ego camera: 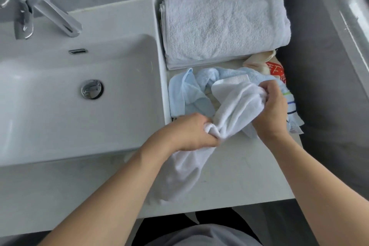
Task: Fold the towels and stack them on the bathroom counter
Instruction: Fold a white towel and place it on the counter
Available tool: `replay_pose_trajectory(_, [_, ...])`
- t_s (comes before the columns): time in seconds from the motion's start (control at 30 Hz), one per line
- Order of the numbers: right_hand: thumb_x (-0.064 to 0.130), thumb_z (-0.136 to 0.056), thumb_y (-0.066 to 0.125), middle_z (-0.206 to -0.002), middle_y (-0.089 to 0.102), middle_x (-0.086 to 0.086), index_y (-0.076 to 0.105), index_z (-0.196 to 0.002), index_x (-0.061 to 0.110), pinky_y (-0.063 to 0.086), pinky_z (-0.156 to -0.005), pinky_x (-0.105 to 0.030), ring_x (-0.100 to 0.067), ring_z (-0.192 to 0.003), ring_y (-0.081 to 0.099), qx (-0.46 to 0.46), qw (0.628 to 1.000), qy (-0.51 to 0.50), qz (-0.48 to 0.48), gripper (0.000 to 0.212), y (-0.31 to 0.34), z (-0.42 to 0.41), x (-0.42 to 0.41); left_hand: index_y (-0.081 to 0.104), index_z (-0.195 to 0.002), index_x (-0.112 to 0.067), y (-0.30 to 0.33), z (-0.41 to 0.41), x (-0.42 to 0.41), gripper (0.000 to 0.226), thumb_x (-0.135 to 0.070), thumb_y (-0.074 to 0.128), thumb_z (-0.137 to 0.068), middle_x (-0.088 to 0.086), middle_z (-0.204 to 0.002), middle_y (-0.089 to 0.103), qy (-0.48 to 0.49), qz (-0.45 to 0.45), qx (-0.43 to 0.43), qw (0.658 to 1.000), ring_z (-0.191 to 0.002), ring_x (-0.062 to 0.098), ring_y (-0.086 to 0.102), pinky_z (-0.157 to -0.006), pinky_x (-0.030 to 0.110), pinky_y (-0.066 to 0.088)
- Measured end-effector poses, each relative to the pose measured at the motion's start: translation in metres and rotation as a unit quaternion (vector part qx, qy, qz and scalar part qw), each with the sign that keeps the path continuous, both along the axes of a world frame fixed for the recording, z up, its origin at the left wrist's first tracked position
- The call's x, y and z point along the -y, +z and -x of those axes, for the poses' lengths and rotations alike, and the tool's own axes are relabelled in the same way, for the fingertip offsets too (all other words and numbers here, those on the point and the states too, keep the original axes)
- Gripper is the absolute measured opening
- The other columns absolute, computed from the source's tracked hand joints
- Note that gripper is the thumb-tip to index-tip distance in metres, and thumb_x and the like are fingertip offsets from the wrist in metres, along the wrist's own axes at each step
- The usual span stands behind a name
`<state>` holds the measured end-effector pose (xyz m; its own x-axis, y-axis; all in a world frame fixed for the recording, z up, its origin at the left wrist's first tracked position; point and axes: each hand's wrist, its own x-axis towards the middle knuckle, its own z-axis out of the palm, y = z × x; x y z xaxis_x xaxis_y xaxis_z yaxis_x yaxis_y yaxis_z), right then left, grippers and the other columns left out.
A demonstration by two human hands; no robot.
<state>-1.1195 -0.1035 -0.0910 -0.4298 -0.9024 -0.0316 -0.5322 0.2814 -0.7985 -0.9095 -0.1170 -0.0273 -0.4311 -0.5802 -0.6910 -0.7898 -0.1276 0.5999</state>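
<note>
A crumpled white towel (235, 106) stretches between both hands over the counter (239, 175) to the right of the sink. My left hand (189, 134) grips one bunched end, and the rest of the cloth hangs down below it. My right hand (273, 106) grips the other end, higher and further right. A folded white towel (225, 26) lies flat at the back of the counter. A light blue towel (189, 94) lies crumpled under the white one.
The white sink basin (60, 106) with its chrome faucet (40, 6) fills the left side. A cream cloth with red print (267, 66) and a striped cloth (291, 104) lie by the grey wall on the right. The counter's front edge is near my body.
</note>
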Motion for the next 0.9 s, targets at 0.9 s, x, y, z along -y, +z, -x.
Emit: replay_pose_trajectory(0.9, [0.035,-0.08,0.059,-0.09,0.052,0.014,0.041,-0.094,0.033,0.044,-0.077,-0.02,0.003,-0.079,0.051,0.15,0.948,-0.084,0.268,0.024,0.095,-0.27,-0.05,0.059,-0.06,-0.026,0.042,-0.278,-0.066,0.013,-0.014,0.059,-0.065,-0.012,-0.062,0.057,0.149,0.076,-0.196,0.966,-0.061,0.006,0.054,-0.059,0.019,0.045])
